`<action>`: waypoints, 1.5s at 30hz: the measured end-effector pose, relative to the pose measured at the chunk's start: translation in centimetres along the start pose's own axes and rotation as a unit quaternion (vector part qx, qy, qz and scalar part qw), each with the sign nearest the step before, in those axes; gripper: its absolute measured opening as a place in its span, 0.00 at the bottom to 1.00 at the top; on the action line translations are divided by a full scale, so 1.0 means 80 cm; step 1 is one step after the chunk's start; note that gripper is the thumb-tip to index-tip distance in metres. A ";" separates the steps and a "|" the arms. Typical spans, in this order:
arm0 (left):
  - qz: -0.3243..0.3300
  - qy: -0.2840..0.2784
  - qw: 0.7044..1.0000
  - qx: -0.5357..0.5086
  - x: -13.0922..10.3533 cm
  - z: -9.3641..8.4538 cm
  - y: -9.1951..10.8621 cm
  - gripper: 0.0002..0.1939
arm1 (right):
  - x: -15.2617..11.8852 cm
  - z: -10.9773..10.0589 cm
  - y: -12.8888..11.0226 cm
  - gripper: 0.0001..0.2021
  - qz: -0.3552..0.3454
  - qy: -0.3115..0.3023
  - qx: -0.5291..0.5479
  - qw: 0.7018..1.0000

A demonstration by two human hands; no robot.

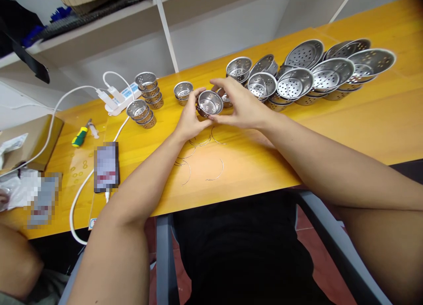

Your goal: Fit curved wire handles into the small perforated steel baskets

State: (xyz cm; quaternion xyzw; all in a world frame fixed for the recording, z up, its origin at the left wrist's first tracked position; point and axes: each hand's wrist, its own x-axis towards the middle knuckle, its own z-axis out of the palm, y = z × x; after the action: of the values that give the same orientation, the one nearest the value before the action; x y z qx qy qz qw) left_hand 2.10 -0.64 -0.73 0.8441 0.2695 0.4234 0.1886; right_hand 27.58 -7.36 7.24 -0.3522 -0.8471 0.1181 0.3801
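At the left of the frame, finished-looking stacks of small cups (145, 103) stand near a power strip (119, 98) — likely set aside in batches. Centre frame, the left hand (189, 120) cradles a small perforated steel cup (209, 104) tilted toward the camera, fingers curled round its rim; the right hand (239, 106) meets it with fingers half spread, fingertips on the rim. Thin wire rings (201, 142) lie just below — within reach. Upper right, larger strainers (330, 71) overlap in a row.
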 end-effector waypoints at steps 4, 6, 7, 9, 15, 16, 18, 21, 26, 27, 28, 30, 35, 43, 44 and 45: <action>0.003 -0.003 1.000 0.004 0.001 0.003 -0.001 0.61 | 0.003 -0.019 0.008 0.40 0.026 0.032 -0.047 0.998; -0.006 -0.006 1.000 0.006 -0.001 0.003 -0.006 0.58 | 0.003 -0.026 0.020 0.31 0.036 0.050 -0.057 0.996; -0.012 -0.007 1.000 0.007 -0.002 0.002 -0.009 0.57 | 0.003 -0.027 0.028 0.28 0.036 0.055 -0.055 0.996; -0.020 -0.008 1.000 0.007 -0.004 0.001 -0.013 0.54 | 0.002 -0.027 0.043 0.23 0.033 0.059 -0.042 0.997; -0.023 0.000 1.000 0.011 -0.006 0.002 -0.007 0.45 | 0.004 -0.009 0.067 0.23 0.043 0.054 -0.009 0.998; -0.020 0.004 1.000 0.015 -0.005 0.001 -0.006 0.44 | 0.004 -0.006 0.067 0.24 0.041 0.064 -0.013 0.997; -0.012 0.019 0.999 0.023 -0.003 -0.001 -0.004 0.43 | 0.003 -0.001 0.067 0.25 0.024 0.086 -0.024 0.996; -0.014 0.067 0.997 0.034 0.003 -0.010 -0.002 0.44 | -0.001 0.003 0.065 0.27 0.000 0.094 -0.018 0.995; -0.089 0.154 0.984 0.019 0.007 -0.024 -0.001 0.49 | -0.003 -0.001 0.054 0.28 0.006 0.100 -0.009 0.995; -0.102 0.164 0.981 0.020 0.005 -0.026 -0.005 0.50 | -0.002 -0.003 0.048 0.27 0.006 0.099 -0.011 0.995; -0.113 0.170 0.979 0.025 0.003 -0.027 -0.012 0.51 | 0.000 -0.006 0.041 0.25 0.009 0.092 -0.012 0.996; -0.132 0.172 0.975 0.048 -0.003 -0.028 -0.029 0.53 | 0.002 -0.010 0.025 0.22 0.016 0.063 -0.011 0.998; -0.191 0.173 0.963 0.076 -0.006 -0.037 -0.053 0.33 | -0.002 -0.007 -0.010 0.20 -0.040 -0.058 -0.019 0.997; -0.217 0.102 0.965 0.104 0.000 -0.035 -0.008 0.39 | -0.016 0.029 -0.017 0.16 -0.120 -0.271 -0.031 0.955; -0.224 0.091 0.965 0.104 0.000 -0.034 -0.006 0.36 | -0.016 0.032 -0.020 0.13 -0.124 -0.269 -0.032 0.955; -0.227 0.086 0.964 0.103 0.001 -0.034 -0.004 0.31 | -0.015 0.035 -0.023 0.11 -0.125 -0.267 -0.030 0.955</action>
State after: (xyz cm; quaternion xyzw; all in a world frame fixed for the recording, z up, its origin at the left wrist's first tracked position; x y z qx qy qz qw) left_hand -0.16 -0.11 0.66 0.7359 0.5118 0.4103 0.1676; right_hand 25.16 -9.34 5.51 -0.2102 -0.9581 0.1341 0.1409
